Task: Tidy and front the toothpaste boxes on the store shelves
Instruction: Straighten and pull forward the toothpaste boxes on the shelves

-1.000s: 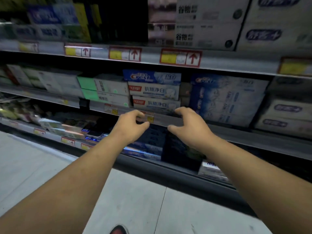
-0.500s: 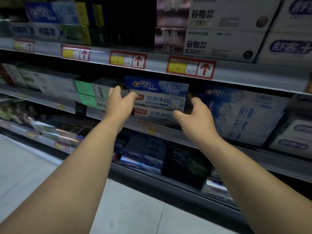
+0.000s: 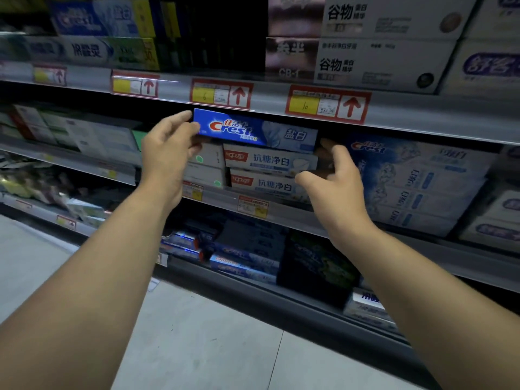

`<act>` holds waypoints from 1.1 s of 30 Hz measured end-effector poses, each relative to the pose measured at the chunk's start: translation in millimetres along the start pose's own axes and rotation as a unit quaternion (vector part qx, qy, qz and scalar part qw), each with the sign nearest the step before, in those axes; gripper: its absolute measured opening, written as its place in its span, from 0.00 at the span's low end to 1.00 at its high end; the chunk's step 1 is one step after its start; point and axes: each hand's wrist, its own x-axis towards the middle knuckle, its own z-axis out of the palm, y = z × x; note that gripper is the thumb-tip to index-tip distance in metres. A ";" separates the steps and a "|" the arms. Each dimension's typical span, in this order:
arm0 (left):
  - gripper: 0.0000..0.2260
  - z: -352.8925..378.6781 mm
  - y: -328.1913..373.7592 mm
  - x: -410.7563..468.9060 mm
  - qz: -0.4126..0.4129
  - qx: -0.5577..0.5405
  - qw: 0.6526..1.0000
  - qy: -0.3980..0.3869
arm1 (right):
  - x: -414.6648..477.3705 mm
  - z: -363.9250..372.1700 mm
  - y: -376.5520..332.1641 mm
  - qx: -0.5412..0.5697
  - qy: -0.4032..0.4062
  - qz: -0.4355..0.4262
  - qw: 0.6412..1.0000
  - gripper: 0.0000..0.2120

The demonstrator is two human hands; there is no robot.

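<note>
Near the grey shelf's (image 3: pixel 295 219) front edge, the left hand's (image 3: pixel 168 153) grip holds the long blue cardboard toothpaste box (image 3: pixel 253 130) by its left end, and the right hand's (image 3: pixel 336 178) grip is wide nearby.

Over Crest box (image 3: pixel 253 129): shelf rail (image 3: pixel 270 104) close above, little room.
Right of stack: narrow gap before Crest multipack (image 3: pixel 416 178).

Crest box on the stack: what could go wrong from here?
1. The left hand holds the blue Crest box by its left end only; the far end could swing or drop.
2. Pulling it may drag the two white boxes beneath out of line.
3. It sits close under the price tags; it might snag.
</note>
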 end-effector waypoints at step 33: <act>0.05 -115.0 -210.5 -69.4 -0.338 0.355 0.861 -0.138 | -85.9 86.5 176.9 -0.053 -0.117 0.377 0.917 0.11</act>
